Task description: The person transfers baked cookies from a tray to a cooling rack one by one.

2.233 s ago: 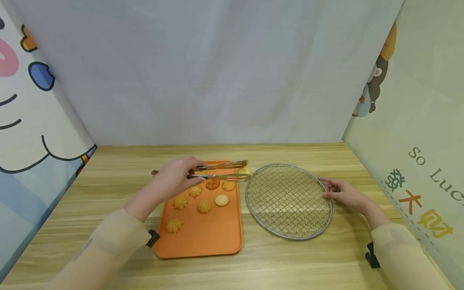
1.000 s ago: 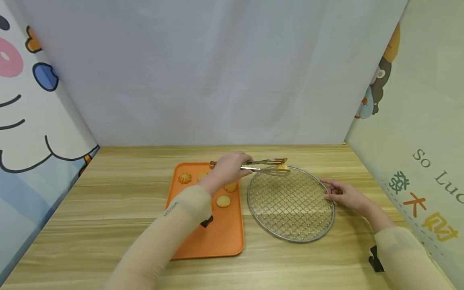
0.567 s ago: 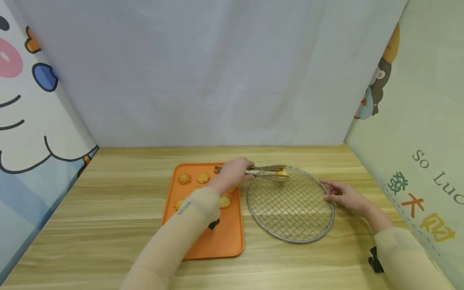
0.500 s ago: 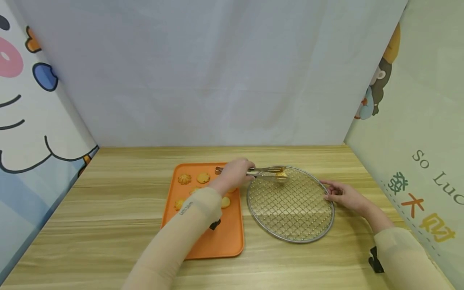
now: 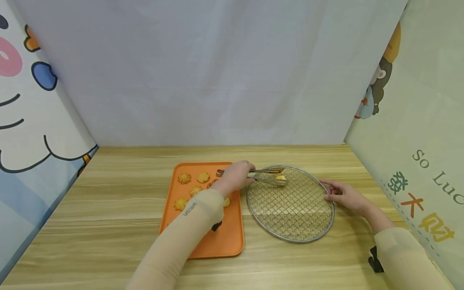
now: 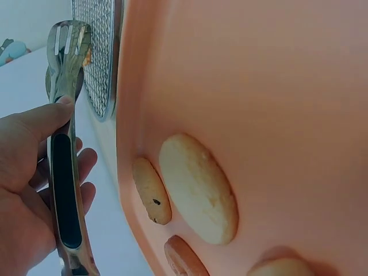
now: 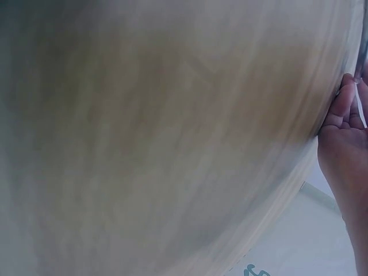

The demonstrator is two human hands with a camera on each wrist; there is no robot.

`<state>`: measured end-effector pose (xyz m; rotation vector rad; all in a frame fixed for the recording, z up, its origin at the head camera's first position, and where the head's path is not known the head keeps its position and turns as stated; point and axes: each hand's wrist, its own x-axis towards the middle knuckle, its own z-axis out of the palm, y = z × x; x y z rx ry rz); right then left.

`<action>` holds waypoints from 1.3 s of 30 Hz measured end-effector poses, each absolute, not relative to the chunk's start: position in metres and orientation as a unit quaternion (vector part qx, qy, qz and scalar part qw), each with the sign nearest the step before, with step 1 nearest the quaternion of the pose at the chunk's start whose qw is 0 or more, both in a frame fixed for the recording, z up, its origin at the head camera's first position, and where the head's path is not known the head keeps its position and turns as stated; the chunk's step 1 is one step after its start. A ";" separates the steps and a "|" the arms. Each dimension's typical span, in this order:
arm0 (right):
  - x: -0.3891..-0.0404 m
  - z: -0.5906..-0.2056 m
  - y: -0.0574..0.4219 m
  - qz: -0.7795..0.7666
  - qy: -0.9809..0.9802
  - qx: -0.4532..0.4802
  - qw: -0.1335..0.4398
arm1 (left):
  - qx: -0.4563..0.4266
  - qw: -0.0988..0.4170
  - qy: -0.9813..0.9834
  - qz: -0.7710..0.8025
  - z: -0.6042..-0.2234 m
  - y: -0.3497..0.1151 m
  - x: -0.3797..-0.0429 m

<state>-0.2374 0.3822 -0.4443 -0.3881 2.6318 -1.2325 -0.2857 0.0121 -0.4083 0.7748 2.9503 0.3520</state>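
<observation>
In the head view, my left hand grips metal tongs with dark handle pads. Their slotted ends sit over the far left part of a round wire rack. A yellow cookie lies between those ends, on or just above the mesh; which of the two I cannot tell. My right hand pinches the rack's right rim between thumb and fingers. The left wrist view shows the tongs lying along the palm, thumb on top. Blur fills most of the right wrist view, with my hand at its right edge.
Left of the rack lies an orange tray with several cookies, among them a ridged one and a speckled round one. My left forearm covers part of it. A pale curtain hangs behind the wooden table.
The left hand has carried the tongs and cookie rightward from above the tray to the rack, then lowered them and drawn slightly toward me. The right hand keeps its place on the rim.
</observation>
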 end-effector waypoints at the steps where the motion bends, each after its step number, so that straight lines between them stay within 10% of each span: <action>1: -0.238 -0.445 0.382 -0.419 0.893 -0.132 0.104 | 0.252 0.036 0.960 0.115 -0.409 0.012 -0.286; 39: -0.248 -0.457 0.386 -0.418 0.892 -0.132 0.114 | 0.258 0.010 0.952 0.166 -0.350 -0.022 -0.254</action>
